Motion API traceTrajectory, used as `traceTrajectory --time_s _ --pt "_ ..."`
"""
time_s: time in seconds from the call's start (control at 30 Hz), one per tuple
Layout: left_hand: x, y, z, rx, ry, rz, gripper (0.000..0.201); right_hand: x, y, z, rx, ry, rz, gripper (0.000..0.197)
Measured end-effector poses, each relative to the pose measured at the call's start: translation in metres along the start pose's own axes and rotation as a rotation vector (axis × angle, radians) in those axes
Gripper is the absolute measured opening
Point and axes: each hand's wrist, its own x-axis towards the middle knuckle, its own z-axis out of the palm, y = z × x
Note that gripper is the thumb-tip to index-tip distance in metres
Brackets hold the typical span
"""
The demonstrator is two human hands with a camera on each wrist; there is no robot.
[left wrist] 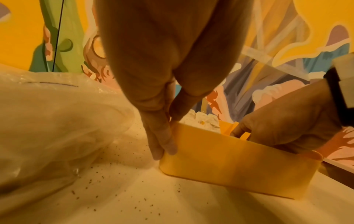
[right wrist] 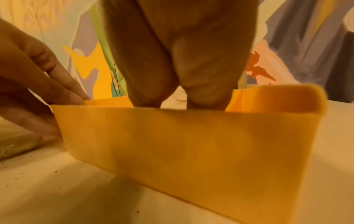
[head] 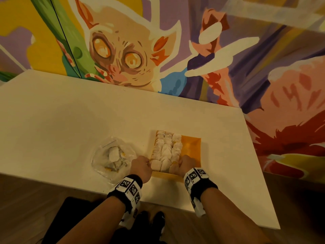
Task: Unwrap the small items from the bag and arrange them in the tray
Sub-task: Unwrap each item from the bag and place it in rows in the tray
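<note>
Head view: a yellow tray (head: 191, 147) stands on the white bench (head: 70, 120) near the near edge, toward the right-hand end. Its long axis runs from the near edge toward the far edge, tilted slightly to the right. White wrapped items (head: 166, 148) lie in rows along that axis and fill the left part of the tray; the right part shows bare yellow floor. Just left of the tray, near but apart from it, lies a crumpled clear plastic bag (head: 113, 155) holding more pale items (head: 114, 153).

Left hand (head: 141, 167): at the tray's near-left corner. In the left wrist view its fingers (left wrist: 162, 141) lie straight down against the outside of the tray's corner while the thumb reaches over the rim, so the grip pinches the tray wall.

Right hand (head: 187, 165): at the tray's near end, right of the rows of items. In the right wrist view its fingers dip behind the near wall (right wrist: 191, 144) into the tray; whether this grip is released or grasping an item cannot be told, since the wall hides the fingertips.

Small dark specks dot the bench beside the bag. A painted mural (head: 123, 50) covers the wall beyond the bench's far edge.
</note>
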Motion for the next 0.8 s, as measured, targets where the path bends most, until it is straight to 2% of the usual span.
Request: traceTrajectory --time_s 0.1,0.33,0.5,0.57,0.63,0.7,0.77,0.8 --pt "0.001 -0.003 0.002 -0.02 0.009 -0.004 0.034 0.004 0.001 0.006 0.055 0.043 0.053 0.036" --pt "0.001 -0.006 0.001 -0.021 0.01 0.019 0.034 0.0 -0.004 0.004 -0.029 0.019 0.049 0.035" --pt "-0.007 -0.011 -0.02 -0.125 0.008 0.084 0.022 -0.013 -0.023 -0.011 0.021 0.017 0.054 0.062" --pt "-0.009 -0.012 -0.037 -0.25 -0.011 0.089 0.021 -0.028 -0.038 -0.019 0.15 0.076 -0.022 0.05" --pt "-0.008 -0.017 -0.059 -0.332 -0.009 0.069 0.018 -0.045 -0.057 -0.022 0.311 0.149 -0.125 0.026" --pt "-0.002 -0.026 -0.081 -0.307 0.015 0.076 0.018 -0.065 -0.078 -0.019 0.412 0.102 -0.185 0.007" --pt "0.007 -0.042 -0.103 -0.083 0.009 0.094 0.02 -0.077 -0.096 -0.006 0.42 -0.089 -0.183 0.012" --pt "0.014 -0.051 -0.112 0.056 -0.009 0.089 0.018 -0.085 -0.105 0.0 0.468 -0.242 -0.145 0.017"
